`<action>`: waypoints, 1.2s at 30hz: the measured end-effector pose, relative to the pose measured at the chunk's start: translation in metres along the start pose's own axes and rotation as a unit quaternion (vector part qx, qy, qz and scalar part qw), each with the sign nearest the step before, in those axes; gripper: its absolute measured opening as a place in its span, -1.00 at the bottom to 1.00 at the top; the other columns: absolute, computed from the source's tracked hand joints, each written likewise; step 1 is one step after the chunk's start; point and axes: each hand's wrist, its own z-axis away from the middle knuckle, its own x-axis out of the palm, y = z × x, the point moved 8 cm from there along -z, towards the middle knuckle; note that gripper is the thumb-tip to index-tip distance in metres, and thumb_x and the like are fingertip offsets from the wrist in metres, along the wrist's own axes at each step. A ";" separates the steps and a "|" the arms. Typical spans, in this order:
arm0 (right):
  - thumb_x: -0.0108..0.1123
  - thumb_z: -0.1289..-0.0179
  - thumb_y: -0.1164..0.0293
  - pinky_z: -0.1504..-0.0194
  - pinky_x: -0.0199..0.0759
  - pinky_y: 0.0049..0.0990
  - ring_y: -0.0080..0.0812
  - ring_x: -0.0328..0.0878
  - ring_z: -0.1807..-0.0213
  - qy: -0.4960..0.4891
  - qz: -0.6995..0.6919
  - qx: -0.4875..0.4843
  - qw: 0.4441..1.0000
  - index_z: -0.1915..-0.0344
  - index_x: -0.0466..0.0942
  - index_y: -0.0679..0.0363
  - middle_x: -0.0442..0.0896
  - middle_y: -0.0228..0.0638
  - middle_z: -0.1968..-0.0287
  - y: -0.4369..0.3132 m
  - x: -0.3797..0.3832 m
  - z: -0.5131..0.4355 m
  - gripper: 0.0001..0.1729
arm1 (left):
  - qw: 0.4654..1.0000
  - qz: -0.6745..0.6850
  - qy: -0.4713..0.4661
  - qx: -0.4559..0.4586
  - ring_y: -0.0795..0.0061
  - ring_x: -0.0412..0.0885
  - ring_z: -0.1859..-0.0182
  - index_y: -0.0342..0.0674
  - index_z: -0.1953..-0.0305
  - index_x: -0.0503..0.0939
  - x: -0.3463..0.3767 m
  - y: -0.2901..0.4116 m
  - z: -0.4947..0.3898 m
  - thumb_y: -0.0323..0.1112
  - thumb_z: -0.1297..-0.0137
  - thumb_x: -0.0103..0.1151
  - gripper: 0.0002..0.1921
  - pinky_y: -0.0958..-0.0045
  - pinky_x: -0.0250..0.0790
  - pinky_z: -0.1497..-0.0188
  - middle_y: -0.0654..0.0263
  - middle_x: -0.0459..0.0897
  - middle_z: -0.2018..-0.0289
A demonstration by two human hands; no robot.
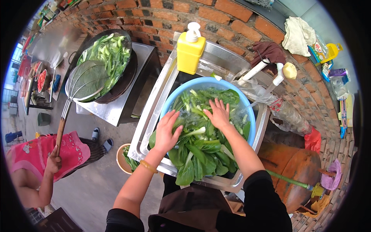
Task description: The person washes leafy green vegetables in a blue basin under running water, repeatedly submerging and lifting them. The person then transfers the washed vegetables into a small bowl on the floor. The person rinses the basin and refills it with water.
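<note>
Leafy greens with pale stems (pixel 203 159) fill a blue plastic basin (pixel 251 121) of water, set in a stainless steel sink (pixel 145 116). Some leaves hang over the near rim. My left hand (pixel 167 132), fingers apart, is at the left side of the basin against the greens; whether it presses on them I cannot tell. My right hand (pixel 219 113) lies spread on the greens at the water's surface, right of the middle. Neither hand grips anything. Water runs from a white plastic faucet (pixel 278 76) into the basin's right side.
A yellow pump bottle (pixel 190 52) stands at the sink's back corner. To the left, a co-worker's hand (pixel 54 161) holds a wire-mesh strainer (pixel 87 79) over a wok of greens (pixel 111 52). A rusty gas cylinder (pixel 289 171) lies right of the sink; a brick wall (pixel 214 14) rises behind.
</note>
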 end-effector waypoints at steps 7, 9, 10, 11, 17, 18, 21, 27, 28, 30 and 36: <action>0.28 -0.21 0.31 -0.18 0.30 -0.10 0.00 0.46 -0.17 0.315 -0.137 -0.086 0.935 -0.12 0.56 0.09 0.53 -0.07 -0.18 0.003 -0.104 -0.077 -0.55 | 0.976 -0.180 -0.064 -0.108 -0.16 0.09 -0.44 -0.07 -0.44 0.14 0.089 -0.006 -0.004 0.11 -0.23 0.23 -0.16 -0.14 -0.14 -0.45 -0.10 0.18 -0.38; 0.26 -0.18 0.42 -0.12 0.35 -0.11 -0.08 0.56 -0.03 0.255 -0.203 -0.106 0.939 0.12 0.67 0.17 0.70 -0.22 0.07 0.004 -0.092 -0.093 -0.75 | 0.973 -0.198 -0.024 -0.116 -0.18 0.17 -0.39 -0.29 -0.42 0.11 0.082 -0.007 0.001 0.07 -0.22 0.26 -0.11 -0.08 -0.04 -0.42 -0.19 0.20 -0.35; 0.26 -0.17 0.44 -0.10 0.37 -0.13 -0.10 0.58 0.01 0.283 -0.237 -0.135 0.919 0.19 0.68 0.18 0.71 -0.24 0.14 0.006 -0.090 -0.085 -0.80 | 0.969 -0.203 -0.003 -0.138 -0.17 0.20 -0.37 -0.35 -0.40 0.12 0.075 -0.012 0.003 0.06 -0.20 0.27 -0.10 -0.03 0.00 -0.41 -0.20 0.22 -0.33; 0.26 -0.16 0.46 -0.07 0.39 -0.15 -0.12 0.60 0.05 0.290 -0.263 -0.141 0.909 0.25 0.69 0.20 0.72 -0.27 0.20 0.011 -0.083 -0.074 -0.84 | 0.968 -0.205 0.016 -0.146 -0.17 0.23 -0.35 -0.41 -0.38 0.13 0.067 -0.014 0.004 0.05 -0.19 0.28 -0.09 0.02 0.04 -0.40 -0.20 0.25 -0.32; 0.30 -0.22 0.00 -0.36 0.04 0.02 0.06 0.16 -0.41 0.192 -0.141 -0.051 0.970 -0.32 0.39 0.08 0.27 -0.05 -0.40 0.069 -0.045 0.027 -0.26 | 0.936 -0.239 -0.145 -0.215 -0.11 0.39 -0.21 -0.57 -0.36 0.08 0.078 -0.050 0.004 0.34 -0.19 0.13 0.07 0.07 0.25 -0.26 -0.25 0.40 -0.16; 0.28 -0.20 -0.09 -0.38 0.00 0.04 0.10 0.09 -0.45 0.139 -0.174 -0.033 0.974 -0.40 0.24 0.10 0.19 0.03 -0.43 0.079 -0.039 0.040 -0.11 | 0.929 -0.226 -0.198 -0.215 -0.13 0.38 -0.24 -0.59 -0.37 0.04 0.085 -0.055 0.004 0.41 -0.18 0.09 0.12 0.07 0.24 -0.28 -0.28 0.39 -0.17; 0.33 -0.06 -0.24 -0.42 -0.06 0.08 0.21 -0.04 -0.51 -0.053 -0.232 0.058 0.970 -0.51 -0.11 0.20 -0.02 0.23 -0.49 0.084 -0.005 0.076 0.27 | 0.932 -0.056 -0.279 -0.225 -0.18 0.26 -0.36 -0.64 -0.40 -0.10 0.102 -0.060 0.007 0.53 -0.08 0.07 0.29 0.09 0.14 -0.39 -0.38 0.30 -0.23; 0.58 0.18 0.24 -0.13 0.41 -0.17 0.12 0.45 -0.15 0.023 -0.211 0.079 0.974 -0.41 0.14 0.19 0.38 0.17 -0.18 0.024 0.000 0.073 0.15 | 0.903 -0.151 -0.280 -0.287 -0.22 0.35 -0.29 -0.49 -0.38 0.05 0.129 -0.051 0.013 0.42 0.20 0.40 0.31 0.10 0.27 -0.32 -0.37 0.38 -0.17; 0.54 0.14 0.30 -0.10 0.44 -0.18 0.09 0.48 -0.11 0.019 -0.224 0.063 0.972 -0.37 0.23 0.18 0.42 0.13 -0.16 0.016 -0.003 0.069 0.04 | 0.909 -0.140 -0.254 -0.298 -0.17 0.43 -0.22 -0.45 -0.35 0.14 0.128 -0.051 0.011 0.31 0.18 0.45 0.21 0.13 0.33 -0.25 -0.28 0.47 -0.10; 0.35 0.12 0.53 -0.06 0.47 -0.25 -0.05 0.58 -0.02 0.040 -0.252 0.063 0.965 -0.18 0.48 0.12 0.58 -0.09 -0.03 0.009 -0.017 0.069 -0.28 | 0.937 -0.088 -0.172 -0.290 -0.07 0.57 -0.08 -0.37 -0.25 0.32 0.119 -0.049 0.002 0.08 0.13 0.50 -0.03 0.18 0.42 -0.13 -0.13 0.61 0.05; 0.48 0.05 0.35 -0.27 0.24 -0.11 0.02 0.34 -0.29 0.107 -0.214 -0.065 0.969 -0.37 0.24 0.16 0.42 0.02 -0.24 -0.003 -0.086 0.058 -0.05 | 0.922 0.155 -0.033 -0.353 0.15 0.63 0.10 -0.41 -0.26 0.35 0.077 -0.061 0.010 -0.31 -0.09 0.44 -0.28 0.32 0.47 -0.03 0.00 0.65 0.11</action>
